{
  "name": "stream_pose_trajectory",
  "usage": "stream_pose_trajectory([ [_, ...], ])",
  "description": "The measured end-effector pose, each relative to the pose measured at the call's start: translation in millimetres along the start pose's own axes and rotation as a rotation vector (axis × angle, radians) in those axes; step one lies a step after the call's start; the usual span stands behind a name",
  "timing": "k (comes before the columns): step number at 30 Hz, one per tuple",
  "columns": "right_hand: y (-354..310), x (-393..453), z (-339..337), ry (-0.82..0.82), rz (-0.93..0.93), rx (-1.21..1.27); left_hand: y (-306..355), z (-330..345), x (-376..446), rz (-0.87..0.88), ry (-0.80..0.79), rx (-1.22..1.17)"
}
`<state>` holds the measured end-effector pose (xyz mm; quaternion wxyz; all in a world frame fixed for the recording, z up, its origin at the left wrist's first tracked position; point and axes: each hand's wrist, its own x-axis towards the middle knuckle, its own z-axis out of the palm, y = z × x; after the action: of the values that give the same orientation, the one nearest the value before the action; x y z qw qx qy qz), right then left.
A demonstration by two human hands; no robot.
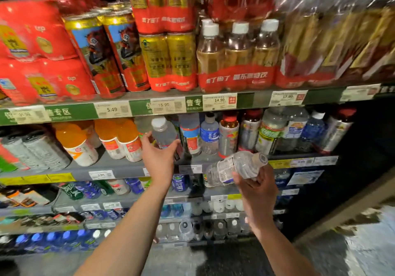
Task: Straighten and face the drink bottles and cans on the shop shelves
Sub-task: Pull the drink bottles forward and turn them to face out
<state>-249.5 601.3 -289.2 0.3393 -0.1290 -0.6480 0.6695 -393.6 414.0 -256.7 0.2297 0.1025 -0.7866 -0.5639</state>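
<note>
My left hand (159, 155) reaches up to the second shelf (119, 166) and grips a clear water bottle with a white cap (163, 132), which tilts to the left. My right hand (257, 187) holds a second clear water bottle (236, 166) sideways in front of the shelf edge, its base toward me and its label turned up. Just right of the tilted bottle stand more clear and blue-labelled water bottles (209, 135) and red-capped drinks (228, 134). Orange drink bottles (116, 139) lean on the same shelf to the left.
The top shelf (245, 99) carries shrink-wrapped packs of cans (168, 62) and tea bottles (237, 58). Lower shelves hold rows of small bottles (89, 190). A dark gap and a wooden edge (342, 209) lie to the right, with floor below.
</note>
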Motion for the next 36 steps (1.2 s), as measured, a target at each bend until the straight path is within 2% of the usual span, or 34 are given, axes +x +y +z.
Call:
stream_pose_trajectory([
  [5, 6.6, 12.1, -23.7, -0.022, 0.055, -0.025, 8.7, 18.9, 6.2, 0.054, 0.048, 0.150],
  [10, 10.8, 17.0, -34.2, -0.060, 0.090, -0.016, 8.3, 27.3, 8.0, 0.087, 0.089, 0.102],
  [17, 7.0, 20.3, -30.7, -0.062, 0.045, -0.089, -1.9, 28.1, 6.4, 0.149, 0.104, 0.093],
  [24, 5.4, 20.0, -20.3, 0.050, 0.034, -0.181, -4.9, 20.8, -14.5, 0.143, 0.093, -0.088],
  [26, 5.9, 19.9, -20.8, 0.078, 0.036, -0.197, -6.5, 23.5, -29.3, 0.147, 0.031, -0.146],
  [29, 6.3, 16.9, -24.2, 0.138, 0.031, -0.238, -8.1, 37.3, -46.5, 0.093, -0.201, -0.227],
  [33, 6.9, 11.4, -39.8, 0.207, 0.067, -0.279, -4.3, 69.3, -62.1, 0.037, -0.508, -0.143],
  [36, 7.1, 12.5, -55.4, 0.234, 0.086, -0.300, -0.8, 94.5, -66.2, 0.054, -0.594, -0.056],
])
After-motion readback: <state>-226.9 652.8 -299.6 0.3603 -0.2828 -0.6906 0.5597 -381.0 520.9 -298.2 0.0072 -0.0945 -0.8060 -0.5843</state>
